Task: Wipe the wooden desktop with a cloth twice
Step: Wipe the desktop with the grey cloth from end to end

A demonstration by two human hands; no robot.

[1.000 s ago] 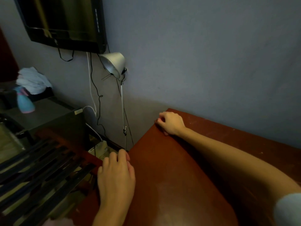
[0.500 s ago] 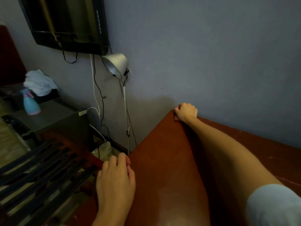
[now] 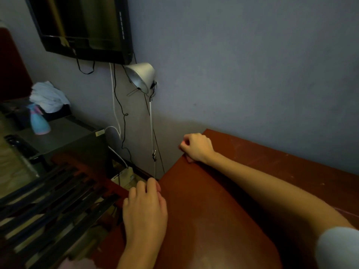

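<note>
Wooden bench top (image 3: pixel 213 220), reddish-brown and faintly glossy, fills the lower right of the view and runs back to the grey wall (image 3: pixel 252 65). Both hands lie on it, well apart. The left hand (image 3: pixel 144 212) rests palm down on the near left edge, fingers relaxed and close together. The right hand (image 3: pixel 197 147) sits at the far left corner beside the wall, its arm stretched across the surface and its fingers curled under. A small pinkish bit shows beneath it, but whether it grips a cloth I cannot tell. Left of the bench, a silver lamp (image 3: pixel 141 76) hangs below a dark wall-mounted screen (image 3: pixel 85 26). A blue spray bottle (image 3: pixel 39 121) stands beside crumpled white fabric (image 3: pixel 48 96) on a grey cabinet (image 3: pixel 68 136)
</note>
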